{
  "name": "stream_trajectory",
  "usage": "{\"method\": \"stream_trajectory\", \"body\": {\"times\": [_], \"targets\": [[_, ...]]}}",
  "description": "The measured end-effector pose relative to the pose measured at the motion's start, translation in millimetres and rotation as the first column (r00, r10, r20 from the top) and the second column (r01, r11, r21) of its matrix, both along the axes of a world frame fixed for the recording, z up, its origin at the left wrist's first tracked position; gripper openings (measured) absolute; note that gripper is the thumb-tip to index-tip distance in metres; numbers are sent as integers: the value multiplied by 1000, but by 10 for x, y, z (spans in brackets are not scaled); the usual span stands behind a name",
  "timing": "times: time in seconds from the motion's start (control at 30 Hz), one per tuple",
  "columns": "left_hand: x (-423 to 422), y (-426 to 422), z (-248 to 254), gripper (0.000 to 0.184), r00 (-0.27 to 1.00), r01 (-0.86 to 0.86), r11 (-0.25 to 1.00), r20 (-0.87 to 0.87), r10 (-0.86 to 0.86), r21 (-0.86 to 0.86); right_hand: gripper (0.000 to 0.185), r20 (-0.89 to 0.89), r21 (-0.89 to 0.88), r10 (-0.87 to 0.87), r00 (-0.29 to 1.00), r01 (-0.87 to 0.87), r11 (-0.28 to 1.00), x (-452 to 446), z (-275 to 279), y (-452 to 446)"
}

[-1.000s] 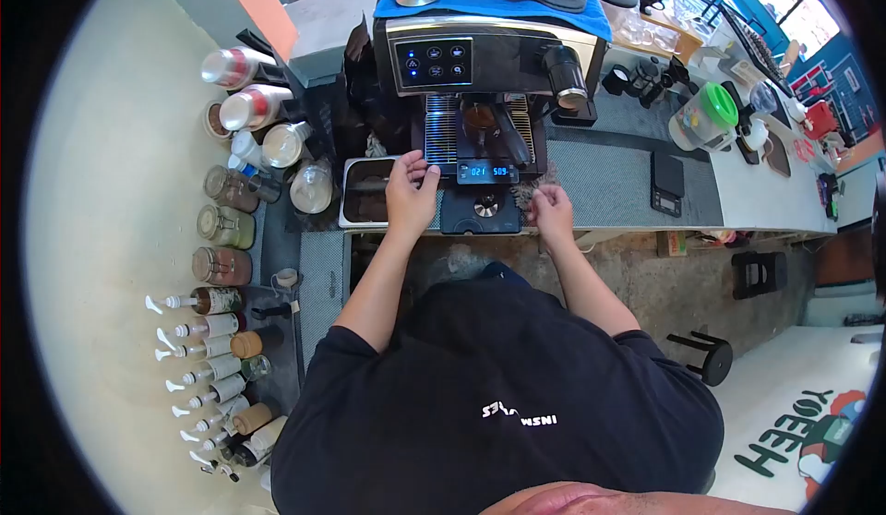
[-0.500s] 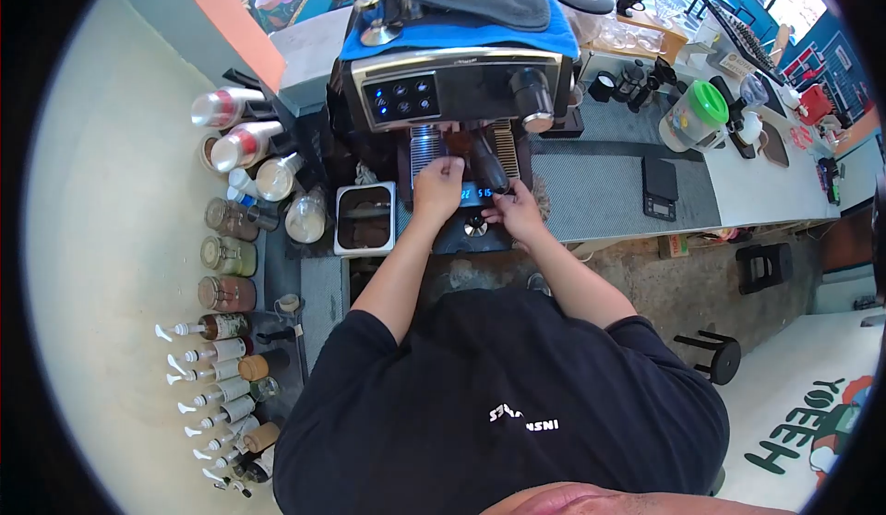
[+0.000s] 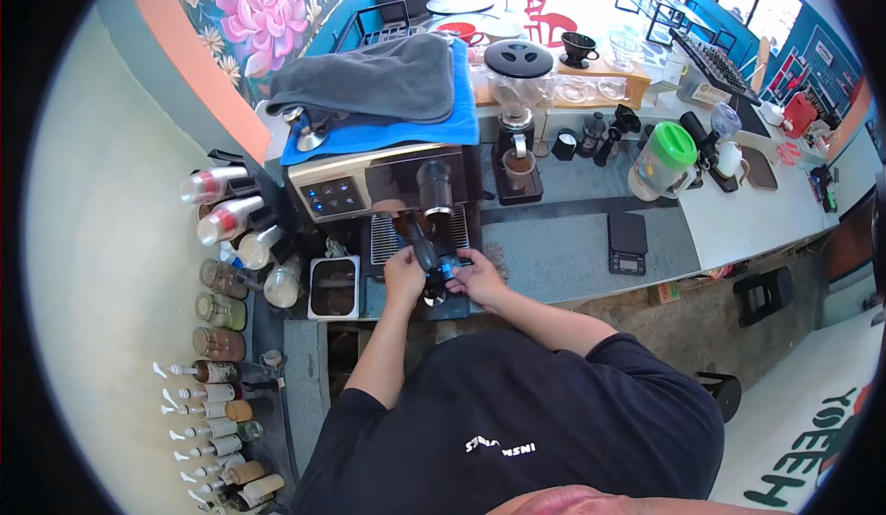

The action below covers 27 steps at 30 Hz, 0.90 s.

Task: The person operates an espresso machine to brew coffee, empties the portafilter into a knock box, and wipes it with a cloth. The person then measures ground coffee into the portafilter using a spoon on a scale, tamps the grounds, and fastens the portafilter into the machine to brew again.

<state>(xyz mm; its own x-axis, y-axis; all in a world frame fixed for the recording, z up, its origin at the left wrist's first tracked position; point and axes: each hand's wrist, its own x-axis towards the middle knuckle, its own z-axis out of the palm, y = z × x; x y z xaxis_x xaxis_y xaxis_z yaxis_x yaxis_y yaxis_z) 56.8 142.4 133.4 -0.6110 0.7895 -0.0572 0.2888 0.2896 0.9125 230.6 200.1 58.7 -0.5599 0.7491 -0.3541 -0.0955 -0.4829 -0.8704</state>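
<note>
An espresso machine [image 3: 374, 181] stands before me, with a black portafilter handle [image 3: 423, 249] pointing toward me under its front. Just right of the handle is a small coffee scale with a lit blue display [image 3: 449, 268]. My right hand [image 3: 481, 281] pinches the scale's right side between thumb and fingers. On the other side of the handle, my left hand [image 3: 404, 279] is closed with its fingertips turned inward; what they hold is hidden. Brown coffee shows below the machine's group, partly covered. A shiny metal tamper [image 3: 434, 299] sits between my hands at the counter's front.
A steel tub [image 3: 314, 305] of coffee grounds stands left of the machine. Rightward are a grinder [image 3: 519, 86], a black scale [image 3: 627, 244] and a green-lidded pitcher [image 3: 663, 162]. Jars [image 3: 220, 310] and pump bottles [image 3: 215, 372] line the left wall.
My view has tilted up and swung right, bringing the grinder into sight. Both hands are lower against the machine, and the blue display now shows right of the handle.
</note>
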Motion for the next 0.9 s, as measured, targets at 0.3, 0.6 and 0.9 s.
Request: {"method": "stream_trajectory", "body": {"times": [0.3, 0.6, 0.9], "targets": [[343, 45, 24, 27, 976, -81, 985, -187, 110, 154, 50, 20, -76, 116, 993, -114, 991, 350, 137, 252], [350, 45, -202, 32, 977, -207, 966, 89, 195, 153, 38, -22, 43, 143, 990, -142, 989, 1716, 28, 574], [285, 154, -500, 30, 952, -274, 937, 200, 232, 219, 38, 54, -49, -199, 978, 202, 978, 2624, -578, 501]]}}
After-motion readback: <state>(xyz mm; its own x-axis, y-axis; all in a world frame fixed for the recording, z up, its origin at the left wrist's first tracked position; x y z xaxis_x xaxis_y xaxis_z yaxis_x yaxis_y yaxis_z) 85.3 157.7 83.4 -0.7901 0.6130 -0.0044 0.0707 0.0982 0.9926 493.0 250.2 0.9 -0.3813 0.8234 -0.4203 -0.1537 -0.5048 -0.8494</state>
